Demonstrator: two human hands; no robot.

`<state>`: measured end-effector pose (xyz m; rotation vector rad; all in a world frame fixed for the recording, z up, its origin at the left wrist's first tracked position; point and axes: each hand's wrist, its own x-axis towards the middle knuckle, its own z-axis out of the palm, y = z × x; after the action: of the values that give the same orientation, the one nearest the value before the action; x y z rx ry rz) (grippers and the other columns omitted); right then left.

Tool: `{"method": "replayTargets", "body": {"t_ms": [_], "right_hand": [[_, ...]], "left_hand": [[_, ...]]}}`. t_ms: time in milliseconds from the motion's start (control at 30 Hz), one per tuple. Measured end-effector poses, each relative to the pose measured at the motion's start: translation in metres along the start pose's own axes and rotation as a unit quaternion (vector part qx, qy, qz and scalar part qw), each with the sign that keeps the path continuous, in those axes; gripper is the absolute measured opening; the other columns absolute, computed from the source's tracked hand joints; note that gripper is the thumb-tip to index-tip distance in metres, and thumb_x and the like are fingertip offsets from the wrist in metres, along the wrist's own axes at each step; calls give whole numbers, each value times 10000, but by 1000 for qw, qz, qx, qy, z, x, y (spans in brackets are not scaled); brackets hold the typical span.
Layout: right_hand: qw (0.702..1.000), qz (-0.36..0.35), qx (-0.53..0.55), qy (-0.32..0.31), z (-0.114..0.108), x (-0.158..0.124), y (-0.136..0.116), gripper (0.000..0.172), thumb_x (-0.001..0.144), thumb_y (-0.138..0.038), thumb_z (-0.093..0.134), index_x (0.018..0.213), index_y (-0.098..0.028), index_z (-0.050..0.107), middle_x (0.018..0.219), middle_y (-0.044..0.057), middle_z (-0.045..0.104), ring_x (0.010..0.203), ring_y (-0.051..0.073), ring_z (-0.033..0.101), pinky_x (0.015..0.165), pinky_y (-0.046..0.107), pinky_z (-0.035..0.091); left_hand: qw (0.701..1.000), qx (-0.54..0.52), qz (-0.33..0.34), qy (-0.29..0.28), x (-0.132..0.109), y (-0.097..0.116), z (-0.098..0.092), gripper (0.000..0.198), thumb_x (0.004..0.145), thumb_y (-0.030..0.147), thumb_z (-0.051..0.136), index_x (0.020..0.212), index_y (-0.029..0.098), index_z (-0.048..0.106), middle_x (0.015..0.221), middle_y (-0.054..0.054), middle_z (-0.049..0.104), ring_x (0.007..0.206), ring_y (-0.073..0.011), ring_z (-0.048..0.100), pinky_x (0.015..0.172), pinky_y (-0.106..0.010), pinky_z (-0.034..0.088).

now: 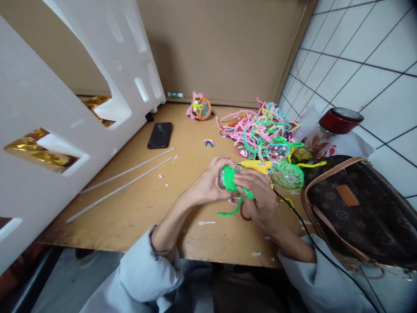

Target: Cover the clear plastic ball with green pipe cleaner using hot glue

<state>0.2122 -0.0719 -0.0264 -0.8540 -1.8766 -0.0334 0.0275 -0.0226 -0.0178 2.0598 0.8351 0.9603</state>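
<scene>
My left hand [210, 182] is wrapped round a small clear plastic piece [223, 179], rounded in shape, with bright green fuzzy strands laid side by side across it. My right hand [259, 195] pinches a green pipe cleaner [248, 194] against its right side. A loose green tail [232, 213] hangs below and curls to the left over the table. Just behind the hands lies a yellow glue gun [256, 165], partly covered by my right hand. To its right sits a clear round piece edged with green [288, 176].
A tangled pile of pipe cleaners [257, 130] lies at the back right. A brown handbag [355, 208] and a red-lidded bottle [339, 124] stand right. Left are a black phone [159, 135], two white sticks [120, 189] and a white foam panel [97, 87]. A black cord [312, 234] crosses beside my right arm.
</scene>
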Motion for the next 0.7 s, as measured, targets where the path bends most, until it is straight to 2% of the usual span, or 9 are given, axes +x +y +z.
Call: {"method": "replayTargets", "body": {"t_ms": [400,567,700], "right_hand": [[1000,-7,4,-21,-7,2,-2,264,893,-135,562,1077,-253,710,992,49,771,982,229,702,904,445,546],[1000,-6,14,-17,-10,3,-4,305,872,-88,549,1073,-253,707,993,53,765,963,224,699,853,422,552],[1000,-17,14,-6,-11,3,-4,304,855,-55,552,1048,-235,701,960,57,763,928,216,699,831,402,551]], "left_hand": [[999,27,-27,5,1,8,1,641,597,320,850,1128,233,502,1342,-124,446,1393,-342,373,1151,-529,344],[999,33,-15,32,1,7,2,616,598,262,832,1123,240,512,1279,-95,500,1288,-313,466,1113,-500,380],[998,23,15,50,1,7,0,562,635,309,832,1102,220,533,1223,-95,543,1221,-292,521,1067,-459,422]]}}
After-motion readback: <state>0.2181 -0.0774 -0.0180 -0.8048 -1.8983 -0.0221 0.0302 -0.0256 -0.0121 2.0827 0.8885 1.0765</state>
